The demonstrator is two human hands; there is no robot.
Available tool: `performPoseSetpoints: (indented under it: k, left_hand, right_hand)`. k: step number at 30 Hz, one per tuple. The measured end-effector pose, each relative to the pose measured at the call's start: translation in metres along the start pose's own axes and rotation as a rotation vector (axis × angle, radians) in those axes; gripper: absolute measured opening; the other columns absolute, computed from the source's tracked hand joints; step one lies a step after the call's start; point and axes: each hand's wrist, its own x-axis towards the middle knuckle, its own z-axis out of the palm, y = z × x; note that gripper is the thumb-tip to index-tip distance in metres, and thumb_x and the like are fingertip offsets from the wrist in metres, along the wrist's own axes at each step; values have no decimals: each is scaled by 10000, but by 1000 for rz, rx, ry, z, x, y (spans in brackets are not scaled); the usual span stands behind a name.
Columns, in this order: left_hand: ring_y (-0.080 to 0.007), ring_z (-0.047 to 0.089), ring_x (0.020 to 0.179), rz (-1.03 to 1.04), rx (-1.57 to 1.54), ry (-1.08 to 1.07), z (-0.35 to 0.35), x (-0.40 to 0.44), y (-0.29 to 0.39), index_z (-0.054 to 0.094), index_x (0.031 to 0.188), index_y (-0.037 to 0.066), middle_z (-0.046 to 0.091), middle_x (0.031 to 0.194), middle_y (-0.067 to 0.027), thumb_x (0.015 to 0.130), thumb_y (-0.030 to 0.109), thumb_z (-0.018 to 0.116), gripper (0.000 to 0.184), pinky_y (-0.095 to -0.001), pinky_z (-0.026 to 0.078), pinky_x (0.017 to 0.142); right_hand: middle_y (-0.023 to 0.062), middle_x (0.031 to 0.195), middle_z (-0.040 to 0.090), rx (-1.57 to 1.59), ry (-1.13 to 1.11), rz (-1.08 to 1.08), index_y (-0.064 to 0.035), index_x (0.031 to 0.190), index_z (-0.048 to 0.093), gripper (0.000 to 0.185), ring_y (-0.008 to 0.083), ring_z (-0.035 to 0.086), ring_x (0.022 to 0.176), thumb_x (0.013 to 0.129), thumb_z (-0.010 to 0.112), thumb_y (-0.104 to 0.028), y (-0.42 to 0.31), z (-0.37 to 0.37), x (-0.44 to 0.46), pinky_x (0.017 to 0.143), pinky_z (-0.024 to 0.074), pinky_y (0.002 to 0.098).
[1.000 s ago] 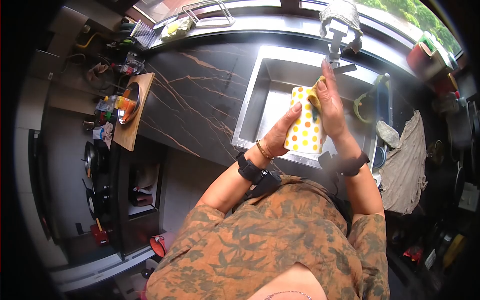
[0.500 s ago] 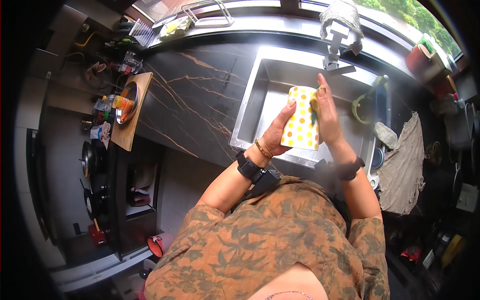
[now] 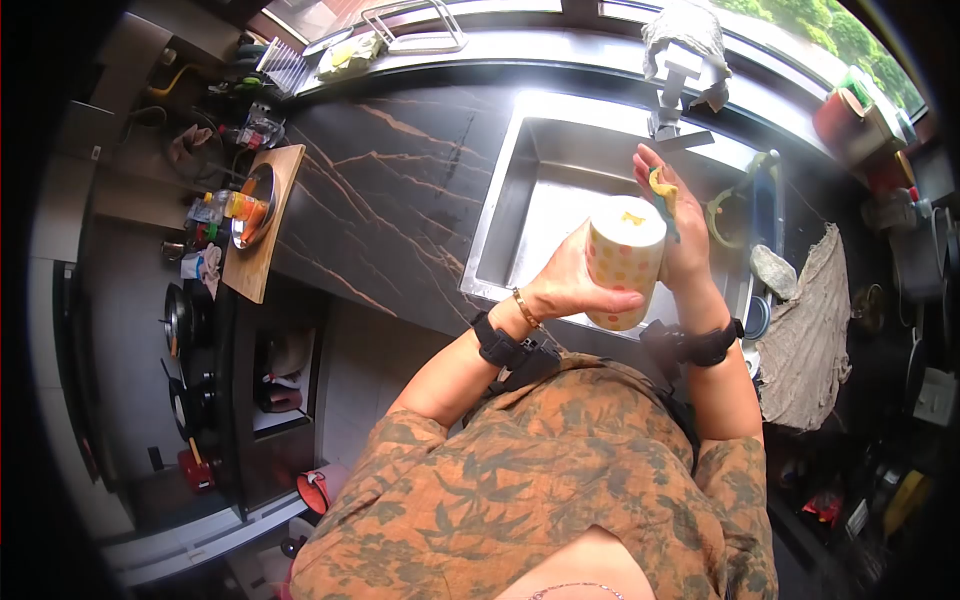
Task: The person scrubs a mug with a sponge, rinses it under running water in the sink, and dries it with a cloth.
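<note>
A white cylindrical container [image 3: 622, 265] with yellow and orange dots is over the near part of the steel sink [image 3: 497, 225], its pale round end tilted up toward the camera. My left hand [image 3: 572, 282] is wrapped round its left side, thumb across the front. Against the palm of my right hand [image 3: 688, 235] lies a yellow and green sponge or cloth [image 3: 664, 197], at the container's right side. The fingers of that hand point up and are a little bent. Behind the sink stands the faucet [image 3: 668, 105], a grey cloth draped on its top.
Right of the sink lie a beige cloth [image 3: 808, 335] and a blue round lid [image 3: 757, 315]. A green-rimmed clear item [image 3: 722, 215] sits at the sink's right side. On the far left, a wooden board [image 3: 275, 225] bears a metal bowl [image 3: 262, 190]. A wire rack [image 3: 415, 28] stands by the window.
The container has turned so that its round end faces the camera, and my left thumb now lies across its front. My right hand has shifted slightly right, showing more of the yellow and green piece.
</note>
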Motion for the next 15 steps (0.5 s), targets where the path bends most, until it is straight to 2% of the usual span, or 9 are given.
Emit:
performPoseSetpoints:
  k: [2,4,7,8,11,12,15]
  left_hand:
    - [-199,542,1061,123,301,82,6,0,6,444,1191,19,549,1104,-96,555,232,830,775,-336,441,906]
    - [-226,572,1022,185,431,119,8,0,5,441,1195,11,562,1081,-116,550,229,830,785,-339,459,885]
    - [-269,608,969,266,508,163,10,2,-1,437,1208,5,579,1054,-145,548,230,828,799,-353,485,848]
    - [-283,618,952,289,512,174,10,2,-3,435,1213,4,584,1046,-154,549,230,827,804,-359,493,835]
    - [-303,624,956,300,561,180,8,4,-4,430,1234,9,590,1063,-166,559,237,822,814,-369,501,823]
    - [-308,624,955,320,587,187,8,4,-3,427,1239,10,590,1066,-169,563,239,820,814,-372,501,823]
    - [-326,621,954,364,661,205,8,-1,-1,422,1250,16,590,1073,-176,573,241,813,814,-379,501,823]
  right_hand:
    - [155,1266,504,-9,118,-4,25,1204,508,477,154,505,1096,977,419,-385,7,-3,-8,929,403,270]
    - [138,1204,543,-11,271,-8,9,1081,574,414,120,539,1009,971,448,-370,18,-8,-16,846,449,246]
    - [128,1112,586,7,302,-60,-13,944,581,323,101,561,941,959,494,-323,10,-7,-30,766,469,220]
    - [125,1087,603,63,213,-34,13,989,594,320,134,568,975,956,504,-293,-2,-4,-37,831,464,249]
    - [129,1111,599,-112,128,-305,33,1041,597,321,177,563,1033,952,515,-265,-14,19,-48,902,444,291]
    - [146,1158,587,-306,91,-395,28,1118,586,306,219,549,1094,942,530,-215,-13,13,-49,957,411,322]
    - [164,1200,570,-560,14,-518,18,1155,572,300,252,541,1120,929,539,-176,-17,10,-54,969,404,339]
